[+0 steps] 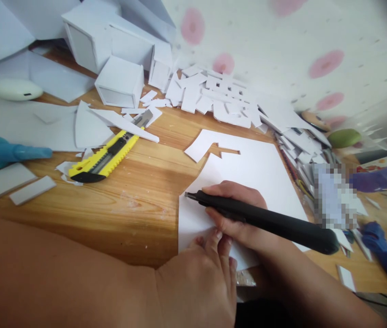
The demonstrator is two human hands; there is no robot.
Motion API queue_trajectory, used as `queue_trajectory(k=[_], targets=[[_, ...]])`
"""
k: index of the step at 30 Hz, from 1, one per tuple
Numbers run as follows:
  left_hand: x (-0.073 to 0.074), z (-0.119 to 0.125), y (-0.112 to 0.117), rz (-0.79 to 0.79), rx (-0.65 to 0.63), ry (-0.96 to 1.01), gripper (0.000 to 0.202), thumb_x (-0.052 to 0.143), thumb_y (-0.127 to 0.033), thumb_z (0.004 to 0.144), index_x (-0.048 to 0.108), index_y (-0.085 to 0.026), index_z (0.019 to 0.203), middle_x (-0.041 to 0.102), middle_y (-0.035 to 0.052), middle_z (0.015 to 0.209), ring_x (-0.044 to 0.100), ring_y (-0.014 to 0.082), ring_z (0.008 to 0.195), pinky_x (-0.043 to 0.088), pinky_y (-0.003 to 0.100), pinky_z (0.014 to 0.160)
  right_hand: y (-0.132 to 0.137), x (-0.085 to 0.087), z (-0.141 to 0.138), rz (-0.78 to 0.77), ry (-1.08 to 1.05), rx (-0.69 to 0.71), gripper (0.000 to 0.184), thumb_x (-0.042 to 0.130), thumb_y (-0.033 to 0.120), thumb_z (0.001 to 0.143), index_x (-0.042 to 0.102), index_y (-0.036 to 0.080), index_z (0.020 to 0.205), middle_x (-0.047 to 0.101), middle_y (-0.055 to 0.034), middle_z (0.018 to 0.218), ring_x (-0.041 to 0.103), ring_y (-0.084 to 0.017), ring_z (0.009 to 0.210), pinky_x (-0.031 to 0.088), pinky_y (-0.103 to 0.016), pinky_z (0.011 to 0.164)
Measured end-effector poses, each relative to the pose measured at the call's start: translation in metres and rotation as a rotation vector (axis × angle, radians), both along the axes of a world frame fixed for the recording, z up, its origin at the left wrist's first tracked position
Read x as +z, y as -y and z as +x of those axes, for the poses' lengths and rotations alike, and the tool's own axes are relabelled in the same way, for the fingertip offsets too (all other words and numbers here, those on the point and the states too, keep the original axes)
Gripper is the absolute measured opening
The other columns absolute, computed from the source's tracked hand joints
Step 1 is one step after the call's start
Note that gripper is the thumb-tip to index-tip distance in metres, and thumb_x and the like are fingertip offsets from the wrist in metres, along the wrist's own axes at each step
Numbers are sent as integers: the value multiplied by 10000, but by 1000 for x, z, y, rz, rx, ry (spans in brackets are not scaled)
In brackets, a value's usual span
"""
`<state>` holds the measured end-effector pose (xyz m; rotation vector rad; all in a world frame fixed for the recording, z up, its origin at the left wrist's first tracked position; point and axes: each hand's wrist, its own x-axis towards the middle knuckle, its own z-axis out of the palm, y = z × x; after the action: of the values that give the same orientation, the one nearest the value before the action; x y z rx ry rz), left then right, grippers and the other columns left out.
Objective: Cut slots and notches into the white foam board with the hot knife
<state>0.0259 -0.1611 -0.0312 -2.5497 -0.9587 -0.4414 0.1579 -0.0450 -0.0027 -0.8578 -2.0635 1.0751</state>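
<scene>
My right hand [237, 228] is closed around a black craft knife [268, 218]. The knife's short metal tip touches the left edge of a white foam-board sheet [265, 168], which has a curved notch and a narrow slot cut in it. My left hand [196, 278] lies on the sheet's near part, close beside the right hand, its fingers extended and holding nothing. Left of the sheet, a yellow utility knife [109, 152] rests on the wooden table [139, 200] with its blade out, under a thin white offcut [125, 124].
White box-shaped models [120, 82] stand at the back left. A heap of white offcuts [221, 95] lines the wall. At left are a teal bottle [5, 150] and a white oval object [14, 89]. A blue tool [381, 246] lies on the right.
</scene>
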Motion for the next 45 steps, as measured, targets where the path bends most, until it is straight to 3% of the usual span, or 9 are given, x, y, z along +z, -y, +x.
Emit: queue_trajectory(k=[5,9,17,24,33,40,45], targets=[[4,-3,0,-64,-2,52,306,568,-197,911,744,-132,1152,773,135,1151,733,294,1050,567,414,847,1,1,2,8,12,-5,242,701,95,777,726,229,977,762,-11,833,704,-147,683,570,-241,631],[5,-5,-2,-113,-36,69,277,583,-198,905,741,-126,1120,765,144,1160,730,313,1048,540,430,845,2,2,3,39,27,-19,221,696,114,767,713,213,964,770,-8,811,701,-135,642,561,-217,588],[-24,15,13,-135,101,152,303,606,-214,877,718,-110,1139,753,195,1165,690,379,1114,509,531,913,8,6,6,203,148,-36,183,659,149,775,684,217,943,742,17,715,668,-119,554,539,-202,541],[-6,-3,-2,-72,-46,51,373,549,-220,884,726,-128,1199,779,135,1119,729,320,1003,565,436,816,14,-3,3,197,102,-149,182,660,197,781,704,220,956,759,6,721,663,-125,509,546,-222,521],[-7,0,-6,-73,-106,-24,451,465,-244,881,743,-131,1217,789,122,1083,734,333,983,601,430,765,18,-8,2,193,37,-244,207,696,212,771,720,248,974,787,7,783,709,-140,556,594,-242,601],[4,-3,-6,-56,-54,-28,419,478,-251,888,771,-187,1180,799,68,1073,744,302,959,606,402,769,17,-4,1,188,80,-183,194,687,200,783,699,231,974,752,21,712,670,-118,518,534,-203,505],[2,-2,-4,-66,-54,-58,438,496,-268,881,748,-200,1233,792,63,1099,735,301,959,587,417,787,16,-8,1,264,98,-161,199,675,207,796,681,240,992,730,26,701,646,-116,506,520,-204,490]])
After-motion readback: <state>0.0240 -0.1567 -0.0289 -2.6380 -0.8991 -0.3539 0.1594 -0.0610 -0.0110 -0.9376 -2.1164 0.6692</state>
